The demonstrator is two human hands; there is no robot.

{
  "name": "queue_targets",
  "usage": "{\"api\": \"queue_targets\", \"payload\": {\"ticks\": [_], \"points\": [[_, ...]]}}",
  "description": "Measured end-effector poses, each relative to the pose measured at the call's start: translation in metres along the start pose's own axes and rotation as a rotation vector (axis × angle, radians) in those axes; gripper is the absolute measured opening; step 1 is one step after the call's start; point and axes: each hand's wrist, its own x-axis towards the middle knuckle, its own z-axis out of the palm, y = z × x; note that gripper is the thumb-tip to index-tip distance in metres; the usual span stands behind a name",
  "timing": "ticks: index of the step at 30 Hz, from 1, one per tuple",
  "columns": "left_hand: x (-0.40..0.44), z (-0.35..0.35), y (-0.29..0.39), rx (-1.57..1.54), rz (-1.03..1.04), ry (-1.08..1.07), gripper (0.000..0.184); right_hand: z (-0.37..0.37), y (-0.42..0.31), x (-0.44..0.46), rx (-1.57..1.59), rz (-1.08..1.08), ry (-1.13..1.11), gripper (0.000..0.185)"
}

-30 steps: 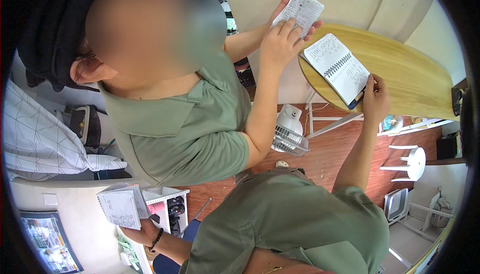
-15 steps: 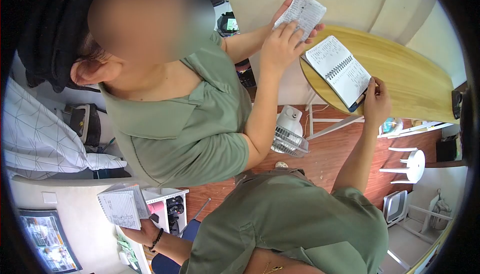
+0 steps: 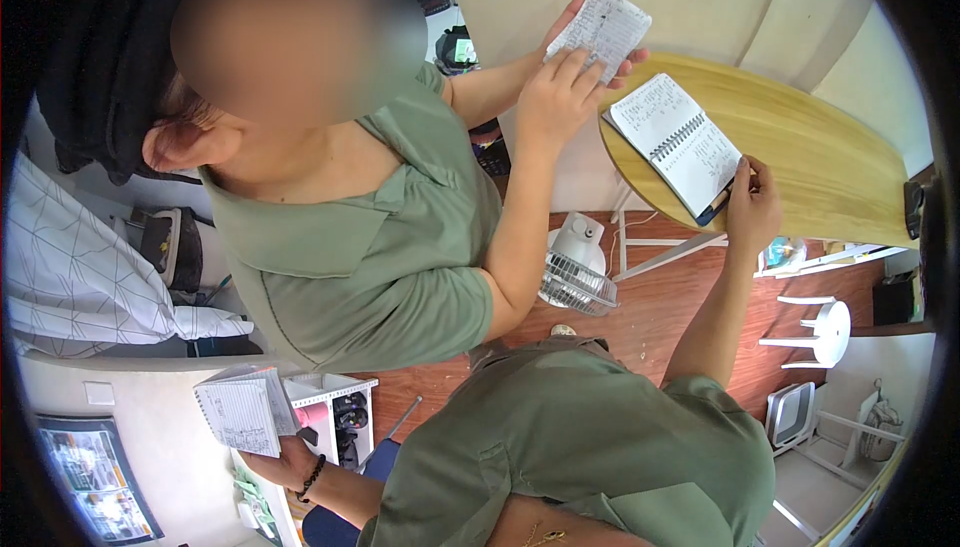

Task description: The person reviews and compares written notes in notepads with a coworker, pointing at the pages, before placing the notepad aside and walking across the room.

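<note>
My left hand (image 3: 282, 461), with a dark beaded bracelet on its wrist, is closed on an open lined notebook (image 3: 240, 415) with handwriting, held up at the lower left. At the right, my right hand (image 3: 755, 205) grips the lower edge of an open spiral notebook (image 3: 690, 152). This notebook lies on a wooden table (image 3: 830, 152) with writing on both pages and a dark blue cover edge showing. Something dark and slim beside my right fingers is too small to make out. Another person (image 3: 400, 227) holds a small handwritten notepad (image 3: 603, 32), the fingers of one hand resting on its page.
The other person stands close on the left. A fan (image 3: 578, 272) is on the wooden floor near the table's white legs. A white stool (image 3: 828, 333) stands at the right. Behind my left arm is a white shelf (image 3: 330, 387); a patterned curtain (image 3: 80, 267) hangs at far left.
The other person's fingers have shifted slightly on the notepad. Both my hands and their notebooks stay where they were.
</note>
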Motion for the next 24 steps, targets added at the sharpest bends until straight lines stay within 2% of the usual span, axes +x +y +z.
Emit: {"api": "queue_targets", "payload": {"ticks": [2, 8, 16, 19, 22, 24], "points": [[0.005, -0.009, -0.001, -0.014, -0.006, -0.048, 0.038, 0.000, 0.000, 0.000, -0.002, 0.001, -0.002, 0.024], [0.003, -0.003, -0.002, 0.013, 0.032, 0.040, 0.040, 0.001, 0.001, 0.000, -0.005, 0.012, -0.011, 0.025], [0.005, -0.003, -0.003, -0.007, 0.018, 0.008, 0.040, 0.002, 0.006, 0.001, -0.024, -0.001, -0.023, 0.026], [0.007, -0.004, -0.003, -0.016, 0.010, 0.001, 0.040, 0.000, 0.007, 0.007, 0.142, 0.060, -0.070, 0.028], [-0.003, 0.009, -0.003, 0.069, 0.059, 0.040, 0.040, -0.009, -0.018, 0.021, 0.380, -0.080, -0.092, 0.035], [0.000, 0.006, -0.001, 0.073, 0.070, 0.043, 0.040, -0.027, -0.064, 0.026, 0.260, -0.191, -0.232, 0.040]]}}
